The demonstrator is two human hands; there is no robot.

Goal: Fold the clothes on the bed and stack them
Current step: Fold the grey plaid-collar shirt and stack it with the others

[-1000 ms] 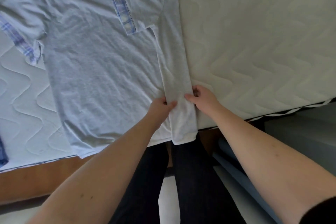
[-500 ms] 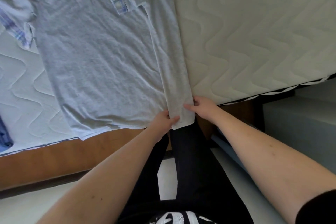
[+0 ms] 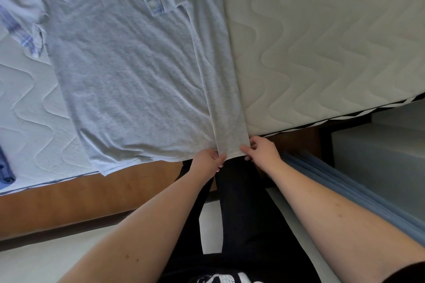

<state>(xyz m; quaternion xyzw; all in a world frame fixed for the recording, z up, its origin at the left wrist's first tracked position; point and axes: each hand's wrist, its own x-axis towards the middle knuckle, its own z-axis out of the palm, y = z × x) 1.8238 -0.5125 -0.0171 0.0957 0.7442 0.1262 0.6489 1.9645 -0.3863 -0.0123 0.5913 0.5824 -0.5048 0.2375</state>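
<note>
Mattress (image 3: pixel 322 41) fills the far scene, its near edge over a wooden frame (image 3: pixel 92 195). Grey t-shirt (image 3: pixel 128 75) lies flat on it, right side folded inward. Left hand (image 3: pixel 205 161) and right hand (image 3: pixel 262 150) pinch that folded strip's hem at the near edge.

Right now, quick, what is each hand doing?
Left hand: pinching the bottom hem of the folded strip of the grey T-shirt.
Right hand: pinching the same hem at the strip's other corner.
</note>
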